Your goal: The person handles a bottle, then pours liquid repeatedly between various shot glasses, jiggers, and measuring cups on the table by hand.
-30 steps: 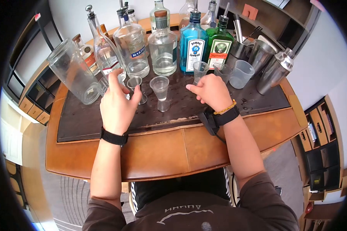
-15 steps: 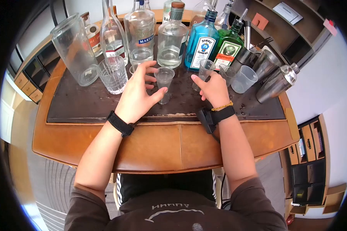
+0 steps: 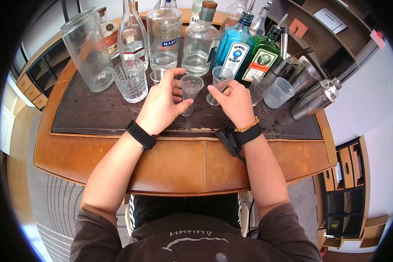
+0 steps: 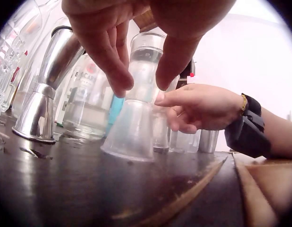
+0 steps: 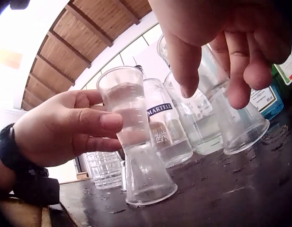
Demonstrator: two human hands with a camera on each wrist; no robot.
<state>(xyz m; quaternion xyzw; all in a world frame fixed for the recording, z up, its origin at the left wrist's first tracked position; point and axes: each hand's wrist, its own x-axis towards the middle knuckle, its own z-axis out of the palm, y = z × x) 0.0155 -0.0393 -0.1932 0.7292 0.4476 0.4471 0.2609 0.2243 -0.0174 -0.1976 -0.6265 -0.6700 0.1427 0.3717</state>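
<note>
Two clear plastic double-ended measuring cups stand upright, side by side. The left one (image 3: 191,85) (image 4: 131,127) (image 5: 148,175) contains clear liquid in its upper cup. My left hand (image 3: 160,104) (image 5: 65,130) grips it between thumb and fingers near the middle. Around the narrow part of the right cup (image 3: 222,75) (image 5: 240,124) are the thumb and fingers of my right hand (image 3: 238,104) (image 4: 205,106); contact of the thumb is hard to make out. A steel jigger (image 3: 157,77) (image 4: 32,113) is behind my left hand.
A cut-glass tumbler (image 3: 131,83) and a large glass jar (image 3: 88,52) stand at the left. Several bottles line the back, including a blue one (image 3: 233,48) and a green one (image 3: 263,59). Plastic cups (image 3: 278,93) and a steel shaker (image 3: 315,99) are at the right.
My left hand has moved right from beside the steel jigger to the liquid-filled measuring cup and closed on it. My right hand and the other measuring cup have shifted left, nearer to it.
</note>
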